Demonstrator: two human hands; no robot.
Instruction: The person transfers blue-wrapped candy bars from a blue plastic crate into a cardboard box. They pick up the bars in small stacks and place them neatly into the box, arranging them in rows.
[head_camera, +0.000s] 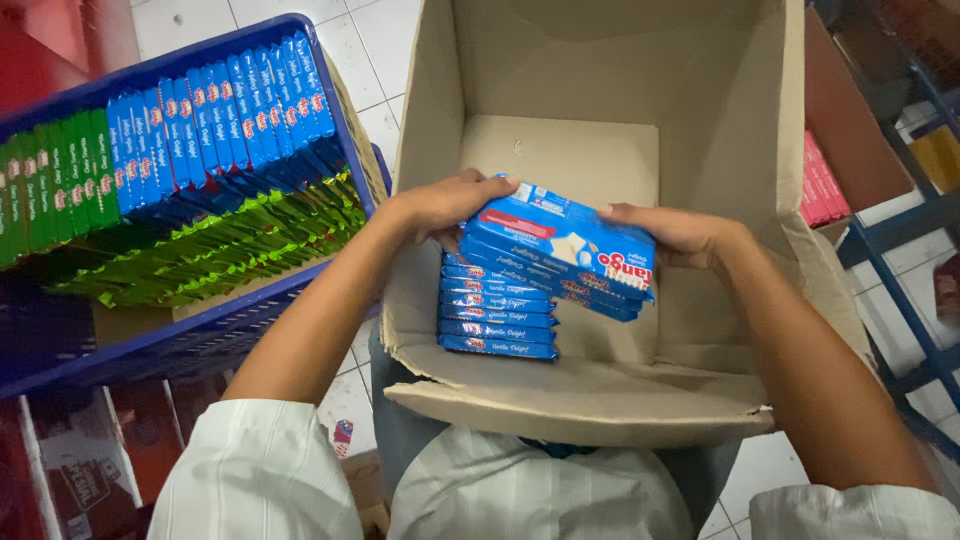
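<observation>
Both hands, left (448, 205) and right (672, 233), have their fingers clenched on a bundle of blue packs (560, 250) inside the carton (620, 60), tilted just over the stack (497, 312). The packing step seems in hand; squaring the bundle on the stack looks the need.

A single head-worn camera looks steeply down from close above the person's lap. An open cardboard box (600, 110) fills the centre and upper right of the frame, a blue crate (200, 330) the upper left. Both forearms enter from the bottom edge, and tiled floor (370, 40) shows at the top.
</observation>
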